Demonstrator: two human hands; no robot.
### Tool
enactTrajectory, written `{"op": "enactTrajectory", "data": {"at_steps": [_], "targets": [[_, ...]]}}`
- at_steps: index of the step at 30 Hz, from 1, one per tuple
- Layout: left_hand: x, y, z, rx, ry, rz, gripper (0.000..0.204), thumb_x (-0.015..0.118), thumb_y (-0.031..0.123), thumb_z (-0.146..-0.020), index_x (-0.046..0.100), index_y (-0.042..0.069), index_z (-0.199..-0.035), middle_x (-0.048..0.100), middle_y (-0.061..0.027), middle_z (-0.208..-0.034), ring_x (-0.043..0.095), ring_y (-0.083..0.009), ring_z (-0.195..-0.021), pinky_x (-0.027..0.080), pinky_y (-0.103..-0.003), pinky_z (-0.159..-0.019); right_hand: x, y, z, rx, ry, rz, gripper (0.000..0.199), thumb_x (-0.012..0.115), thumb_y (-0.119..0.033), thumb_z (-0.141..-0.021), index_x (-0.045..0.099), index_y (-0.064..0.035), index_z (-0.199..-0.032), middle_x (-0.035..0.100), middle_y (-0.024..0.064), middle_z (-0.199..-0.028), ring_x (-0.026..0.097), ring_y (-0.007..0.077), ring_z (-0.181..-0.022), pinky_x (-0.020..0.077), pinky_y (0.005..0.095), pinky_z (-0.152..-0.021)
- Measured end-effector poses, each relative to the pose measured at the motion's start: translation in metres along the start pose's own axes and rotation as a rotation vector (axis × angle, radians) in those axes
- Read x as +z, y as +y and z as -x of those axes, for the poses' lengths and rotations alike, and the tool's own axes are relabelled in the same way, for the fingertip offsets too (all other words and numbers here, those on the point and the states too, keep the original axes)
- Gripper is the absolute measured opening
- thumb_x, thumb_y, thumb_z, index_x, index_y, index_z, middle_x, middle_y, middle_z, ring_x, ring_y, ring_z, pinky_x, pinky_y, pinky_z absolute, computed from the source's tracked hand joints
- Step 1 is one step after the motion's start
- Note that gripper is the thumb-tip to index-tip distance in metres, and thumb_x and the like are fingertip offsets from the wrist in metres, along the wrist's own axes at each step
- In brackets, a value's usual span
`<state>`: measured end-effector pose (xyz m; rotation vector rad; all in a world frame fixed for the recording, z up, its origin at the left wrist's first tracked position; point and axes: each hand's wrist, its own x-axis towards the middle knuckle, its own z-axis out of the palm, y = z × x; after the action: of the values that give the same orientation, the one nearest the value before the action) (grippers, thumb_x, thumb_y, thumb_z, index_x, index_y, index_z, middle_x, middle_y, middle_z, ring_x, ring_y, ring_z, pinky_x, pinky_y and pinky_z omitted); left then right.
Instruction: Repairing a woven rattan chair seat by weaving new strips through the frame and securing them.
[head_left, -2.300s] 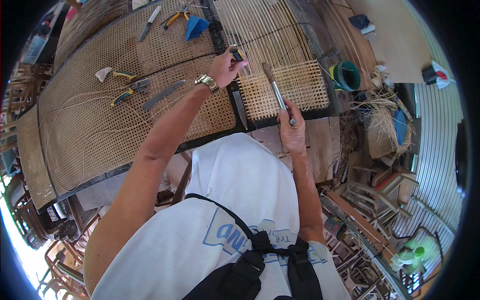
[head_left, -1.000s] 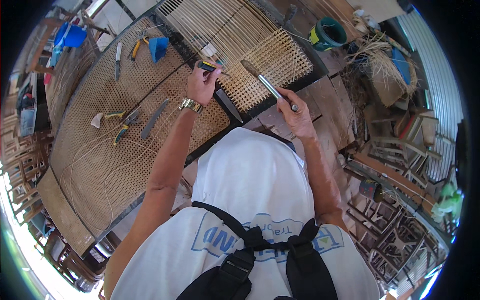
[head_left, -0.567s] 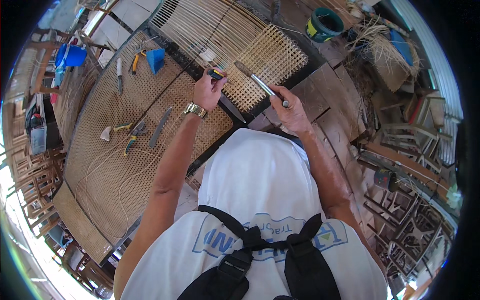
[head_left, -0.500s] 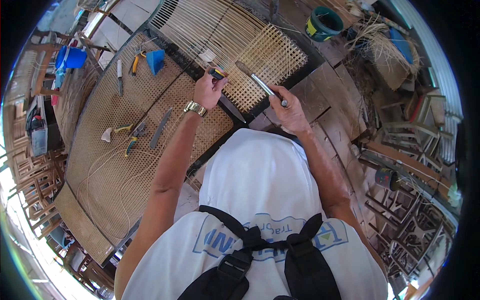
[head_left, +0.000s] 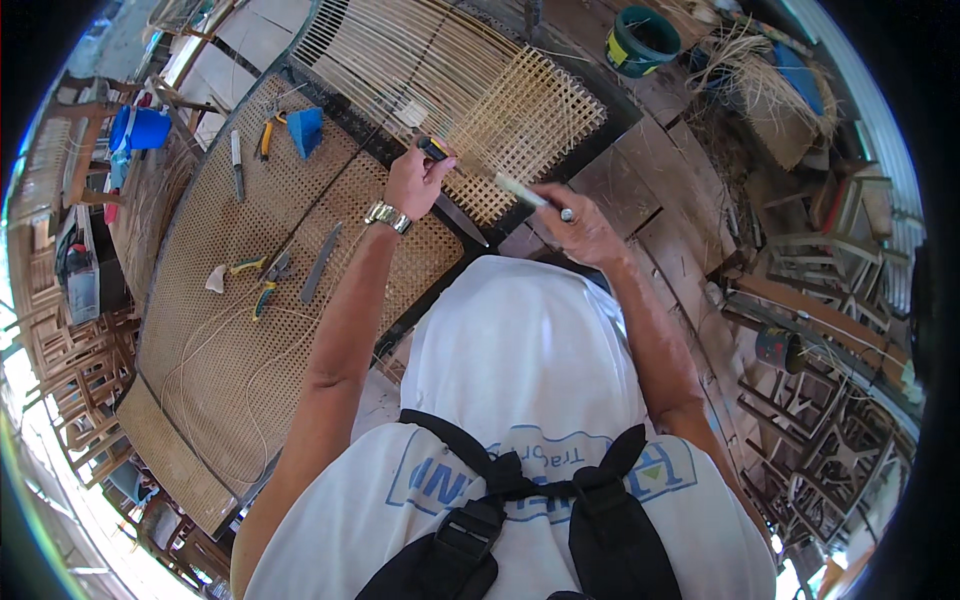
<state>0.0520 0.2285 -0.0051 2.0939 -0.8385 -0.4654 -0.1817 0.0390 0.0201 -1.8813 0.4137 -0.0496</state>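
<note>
A short black-and-yellow handle [head_left: 431, 148] is gripped in my left hand [head_left: 413, 180]; the tool's working end is hidden. My left hand is over the black frame edge beside the woven cane panel [head_left: 545, 95]. In my closed right hand [head_left: 582, 228] is a hammer [head_left: 520, 190] with a pale metal handle. Motion blurs its head, which points at my left hand above the cane strands. A grey pointed blade [head_left: 465, 222] lies on the black frame just below my left hand.
On the finished cane panel [head_left: 200, 330] lie a knife [head_left: 237, 165], orange-handled pliers [head_left: 266, 138], a blue pyramid-shaped piece [head_left: 305, 132], more pliers [head_left: 265, 298], a long blade [head_left: 321, 262] and loose cane strands. A dark green bucket [head_left: 640, 42] stands far right, with wooden chair frames [head_left: 820, 430] nearer.
The hammer has swung down and left toward my left hand, and its head is now smeared. My left hand keeps its grip with little movement. The whole view has shifted slightly.
</note>
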Motion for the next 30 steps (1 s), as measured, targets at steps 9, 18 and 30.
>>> {"op": "enactTrajectory", "data": {"at_steps": [9,18,30], "targets": [[-0.015,-0.012,-0.002,0.048,0.182,0.094,0.012,0.072,0.017,-0.094,0.068,0.01,-0.102,0.071,-0.0013,-0.084,0.06,-0.0082,-0.064,0.049,-0.026,-0.06,-0.012,-0.007,-0.003,0.02,0.102,-0.106,0.029,0.06,-0.017,-0.098,0.064,-0.0042,-0.124,0.061,0.0057,-0.076,0.055,0.0122,-0.068,0.0477,0.0303,-0.063],[-0.009,-0.011,0.0,0.079,0.208,0.181,0.012,0.072,0.015,-0.093,0.066,0.009,-0.102,0.072,-0.0024,-0.087,0.062,-0.0085,-0.066,0.049,-0.026,-0.06,0.001,-0.011,-0.01,0.037,0.114,-0.087,0.031,0.06,-0.018,-0.101,0.063,-0.0056,-0.129,0.056,-0.0026,-0.081,0.05,0.0059,-0.074,0.0434,0.0236,-0.066],[-0.011,0.0,0.003,0.106,0.142,-0.016,0.018,0.071,0.011,-0.094,0.06,0.008,-0.109,0.072,-0.0044,-0.087,0.066,-0.0135,-0.067,0.052,-0.03,-0.062,0.004,-0.011,-0.017,0.022,0.112,-0.106,0.03,0.06,-0.018,-0.101,0.064,-0.0045,-0.127,0.056,-0.0026,-0.083,0.05,0.0061,-0.074,0.043,0.0235,-0.066]]}}
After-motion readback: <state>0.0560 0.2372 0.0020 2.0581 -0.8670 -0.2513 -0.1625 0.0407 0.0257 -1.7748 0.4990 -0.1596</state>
